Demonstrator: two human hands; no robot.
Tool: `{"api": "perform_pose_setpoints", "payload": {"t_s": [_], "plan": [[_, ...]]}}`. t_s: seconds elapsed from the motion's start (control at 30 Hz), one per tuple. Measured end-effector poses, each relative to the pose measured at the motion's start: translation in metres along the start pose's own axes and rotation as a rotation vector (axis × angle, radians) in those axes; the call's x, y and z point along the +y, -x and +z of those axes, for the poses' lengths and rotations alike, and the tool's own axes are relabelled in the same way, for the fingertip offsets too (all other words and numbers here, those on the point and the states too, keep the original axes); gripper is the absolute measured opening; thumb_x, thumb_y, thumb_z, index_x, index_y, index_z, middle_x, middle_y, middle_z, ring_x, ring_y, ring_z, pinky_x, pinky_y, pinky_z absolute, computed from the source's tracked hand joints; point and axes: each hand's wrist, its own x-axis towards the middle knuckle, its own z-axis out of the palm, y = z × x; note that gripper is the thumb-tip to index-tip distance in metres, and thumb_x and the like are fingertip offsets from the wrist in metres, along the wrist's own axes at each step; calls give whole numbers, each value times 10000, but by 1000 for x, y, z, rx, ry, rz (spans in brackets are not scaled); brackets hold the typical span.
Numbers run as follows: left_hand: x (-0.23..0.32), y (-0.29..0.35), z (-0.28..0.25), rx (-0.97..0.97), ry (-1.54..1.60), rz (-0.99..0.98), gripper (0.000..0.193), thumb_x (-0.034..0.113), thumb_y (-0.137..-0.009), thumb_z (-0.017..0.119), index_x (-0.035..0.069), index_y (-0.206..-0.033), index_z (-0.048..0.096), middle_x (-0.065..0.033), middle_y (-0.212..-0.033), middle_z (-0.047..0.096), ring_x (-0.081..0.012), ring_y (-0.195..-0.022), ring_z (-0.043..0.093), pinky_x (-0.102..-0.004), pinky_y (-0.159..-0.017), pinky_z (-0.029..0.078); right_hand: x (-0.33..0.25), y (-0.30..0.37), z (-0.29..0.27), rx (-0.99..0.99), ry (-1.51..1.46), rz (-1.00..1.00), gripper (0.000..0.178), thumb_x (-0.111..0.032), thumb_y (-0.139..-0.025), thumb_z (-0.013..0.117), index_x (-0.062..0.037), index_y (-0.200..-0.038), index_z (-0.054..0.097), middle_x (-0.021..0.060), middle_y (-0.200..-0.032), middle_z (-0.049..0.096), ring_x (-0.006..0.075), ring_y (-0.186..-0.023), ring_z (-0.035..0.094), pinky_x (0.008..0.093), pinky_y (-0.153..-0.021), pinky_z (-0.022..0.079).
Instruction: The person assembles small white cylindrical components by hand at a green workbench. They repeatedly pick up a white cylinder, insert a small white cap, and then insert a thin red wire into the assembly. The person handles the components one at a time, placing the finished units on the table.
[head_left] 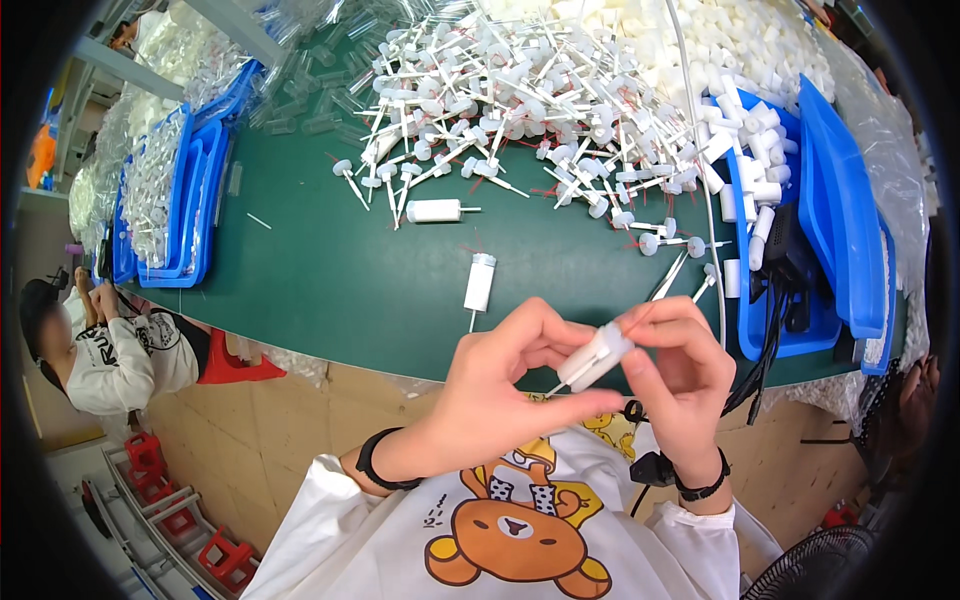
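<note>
Just past the table's near edge, a white cylinder with a thin white stem and a pale cap [597, 360] is between both hands. My left hand [515, 370] is closed on its lower side, thumb along the stem end. My right hand [685, 365] pinches the cap end with thumb and fingertips. Slim metal prongs, like tweezers [668, 278], jut out beyond my right hand; whether it grips them is hidden. Two similar white cylinders lie on the green table: an upright one [480, 283] and a sideways one [435, 211].
A large heap of stemmed pale caps with red threads [520, 90] covers the far table [330, 250]. White cylinders fill a blue bin [790, 335] at right, beside black cables [770, 350]. Blue trays [205, 200] stand at left. A white cord [712, 220] crosses the table; another person [120, 350] sits left.
</note>
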Motion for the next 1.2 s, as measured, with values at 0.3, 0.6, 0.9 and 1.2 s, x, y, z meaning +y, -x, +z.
{"api": "perform_pose_setpoints", "payload": {"t_s": [0.3,0.6,0.9,1.2], "plan": [[-1,2,-7,-3,-107,18,161,28,-821,630,-66,-930,556,-133,-971,637,-144,-856,629,-268,-764,525,10,1,0,-32,-151,14,215,99,-730,639,51,-932,584,147,-994,554,199,-916,571,283,-776,462],[17,0,-14,-155,211,-210,102,-13,-834,596,-59,-924,581,-80,-909,577,-134,-895,591,-246,-759,507,-2,2,14,-214,-52,86,414,58,-672,728,37,-1065,600,92,-1065,509,176,-955,548,280,-797,459],[81,-42,-102,-26,-703,-119,193,71,-857,547,-15,-1016,616,-66,-917,642,-110,-813,594,-251,-732,483,-9,10,-6,112,-183,164,136,63,-780,598,7,-896,554,106,-920,548,129,-812,548,238,-708,456],[44,-104,-265,254,-1585,124,224,92,-720,646,25,-933,625,-107,-880,601,-243,-771,601,-342,-698,484,-22,5,2,-53,-348,299,296,132,-763,577,29,-1032,506,150,-949,611,191,-922,595,287,-808,475]]}}
